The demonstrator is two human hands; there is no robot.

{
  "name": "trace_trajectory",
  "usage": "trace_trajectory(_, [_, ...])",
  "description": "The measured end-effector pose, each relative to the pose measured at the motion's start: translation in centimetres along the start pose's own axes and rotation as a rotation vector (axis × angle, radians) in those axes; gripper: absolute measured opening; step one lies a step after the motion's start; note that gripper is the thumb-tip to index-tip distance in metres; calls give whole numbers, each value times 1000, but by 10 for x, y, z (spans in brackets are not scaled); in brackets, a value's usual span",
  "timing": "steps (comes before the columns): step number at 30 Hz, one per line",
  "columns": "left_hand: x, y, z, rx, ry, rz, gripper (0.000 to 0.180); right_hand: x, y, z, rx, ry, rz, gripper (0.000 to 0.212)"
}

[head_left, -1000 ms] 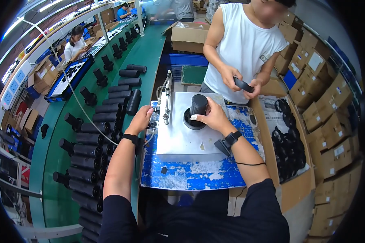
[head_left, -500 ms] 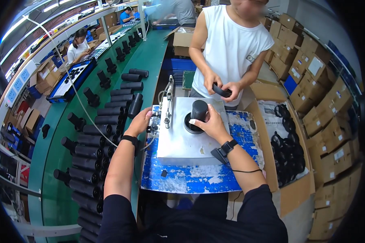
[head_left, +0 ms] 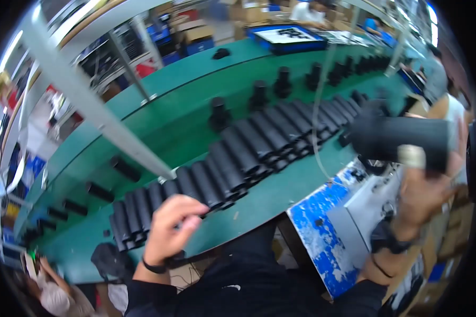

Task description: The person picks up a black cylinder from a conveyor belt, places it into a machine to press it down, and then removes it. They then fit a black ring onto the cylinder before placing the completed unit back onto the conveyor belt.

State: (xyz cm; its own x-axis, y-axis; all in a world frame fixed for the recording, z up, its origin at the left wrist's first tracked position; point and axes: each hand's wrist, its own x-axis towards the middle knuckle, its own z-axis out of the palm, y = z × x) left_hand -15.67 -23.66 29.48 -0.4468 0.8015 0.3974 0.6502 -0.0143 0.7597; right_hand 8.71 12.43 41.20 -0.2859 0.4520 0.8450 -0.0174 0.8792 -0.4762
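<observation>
My right hand [head_left: 428, 193], smeared by motion, is closed around a black cylindrical housing [head_left: 402, 138] with a wider end. It holds the housing in the air at the right, above the metal box fixture [head_left: 349, 224]. At the near edge of the green bench, my left hand [head_left: 169, 227] has its fingers loosely bent and the thumb apart, with nothing in it. Its fingertips are close to the ends of a long stacked row of black tubes [head_left: 248, 145]; whether they touch cannot be told.
Black housings [head_left: 219, 113] stand upright along the green bench [head_left: 238, 216]. A sloping metal post [head_left: 103, 113] rises from it, and a pale hose [head_left: 316, 121] hangs across the row. The fixture sits on a worn blue tabletop [head_left: 312, 238]. People sit or stand around the bench.
The view has turned left toward the bench. My right hand has lifted the black housing away from the fixture. My left hand has left the fixture's side and is now beside the tubes.
</observation>
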Motion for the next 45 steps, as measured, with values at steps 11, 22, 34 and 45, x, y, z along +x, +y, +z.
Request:
trace_trajectory(11, [-64, -182, -222, 830, 194, -447, 51, -110, -52, 470, 168, -677, 112, 63])
trace_trajectory(22, [-42, -262, -224, 558, 237, -387, 60, -137, -20, 507, 10, -568, -95, 64])
trace_trajectory(34, [-28, -6, -64, 145, 209, 487, 68, -176, -110, 164, 501, -1047, 326, 65])
trace_trajectory(45, [-15, -4, 266, -787, -763, -187, 80, -345, -38, -50, 679, 261, 1113, 43])
